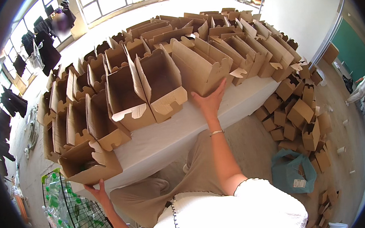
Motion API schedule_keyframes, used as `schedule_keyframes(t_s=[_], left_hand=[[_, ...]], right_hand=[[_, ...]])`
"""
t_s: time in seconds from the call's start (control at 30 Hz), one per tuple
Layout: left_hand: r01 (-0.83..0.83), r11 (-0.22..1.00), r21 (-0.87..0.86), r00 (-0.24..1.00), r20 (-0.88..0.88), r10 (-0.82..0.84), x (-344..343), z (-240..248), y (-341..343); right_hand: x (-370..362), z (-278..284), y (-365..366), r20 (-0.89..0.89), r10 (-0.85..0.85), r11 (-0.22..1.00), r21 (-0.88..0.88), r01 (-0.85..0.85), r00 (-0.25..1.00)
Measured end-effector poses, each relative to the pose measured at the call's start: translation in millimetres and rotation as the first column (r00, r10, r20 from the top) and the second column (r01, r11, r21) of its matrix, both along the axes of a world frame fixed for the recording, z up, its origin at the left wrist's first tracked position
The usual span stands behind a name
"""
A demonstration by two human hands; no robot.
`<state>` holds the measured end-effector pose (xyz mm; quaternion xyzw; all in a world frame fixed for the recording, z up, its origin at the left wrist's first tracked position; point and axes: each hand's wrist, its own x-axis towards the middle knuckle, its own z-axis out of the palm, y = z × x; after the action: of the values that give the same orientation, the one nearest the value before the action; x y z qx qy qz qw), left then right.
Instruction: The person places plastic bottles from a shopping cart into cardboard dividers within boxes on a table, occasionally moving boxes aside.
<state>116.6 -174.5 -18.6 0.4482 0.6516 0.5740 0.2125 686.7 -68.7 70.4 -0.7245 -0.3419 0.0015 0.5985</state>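
Open-topped cardboard boxes with notched rims stand packed in rows on a white-covered table (167,140). My right hand (210,101) has its thumb and fingers spread against the near lower end of a tall box (202,66) in the front row. To its left stand two larger open boxes (161,81), side by side. Down at the near left, my left hand (98,192) touches the lower edge of a small box (91,165) at the table's corner, thumb and forefinger apart. Its other fingers are partly hidden.
A black wire basket (77,206) of clear plastic bottles with green caps stands at the lower left. Right of the table lie a heap of cardboard boxes (294,110) and a blue-green bag (294,169) on the floor. Another person (362,88) is at the far right.
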Motion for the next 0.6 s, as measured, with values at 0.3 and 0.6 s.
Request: schedule_keyframes(t_s=[0.3, 0.6], left_hand=[[0.002, 1.0, -0.012, 1.0, 0.006, -0.002, 10.6, 15.6, -6.1], [0.023, 1.0, 0.008, 1.0, 0.021, -0.023, 5.7, 8.9, -4.8]], right_hand=[[25.5, 8.9, -12.7, 0.027, 0.118, 0.991, -0.072, -0.115, 0.993], [26.9, 2.4, -10.7, 0.149, -0.024, 1.0, 0.0, 0.024, 0.988]])
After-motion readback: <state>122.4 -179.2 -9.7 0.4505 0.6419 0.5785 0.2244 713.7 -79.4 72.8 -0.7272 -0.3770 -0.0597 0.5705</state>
